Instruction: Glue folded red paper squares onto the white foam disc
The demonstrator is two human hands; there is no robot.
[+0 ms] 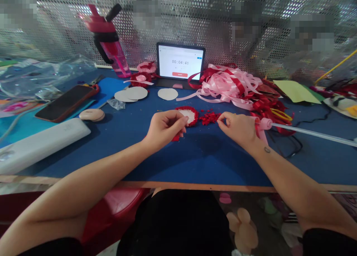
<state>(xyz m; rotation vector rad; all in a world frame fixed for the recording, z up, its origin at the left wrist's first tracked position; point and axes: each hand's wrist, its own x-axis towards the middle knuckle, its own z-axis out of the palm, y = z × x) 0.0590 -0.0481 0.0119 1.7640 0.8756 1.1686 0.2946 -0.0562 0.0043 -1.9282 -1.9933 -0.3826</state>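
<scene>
My left hand (167, 128) is closed in a pinch beside a white round disc with a ruffled red edge (196, 116). The fingers overlap the disc's left side, and whatever they pinch is hidden. A bit of red material (175, 138) shows just below these fingers. Right of the disc lies a small heap of red pieces (208, 118). At the heap's right edge, my right hand (237, 128) has thumb and forefinger pressed together. I cannot make out anything between them. By the right wrist is a roll of pink ribbon (266, 123) on a pale rod (312, 132).
A tablet (180, 62) showing a timer stands at the back, next to pink and red ribbons (225, 83). Pale discs (167, 94) lie before it. Leftward are a bottle (111, 48), phone (67, 103), computer mouse (92, 115) and long white case (44, 144). Yellow-handled scissors (281, 114) lie right.
</scene>
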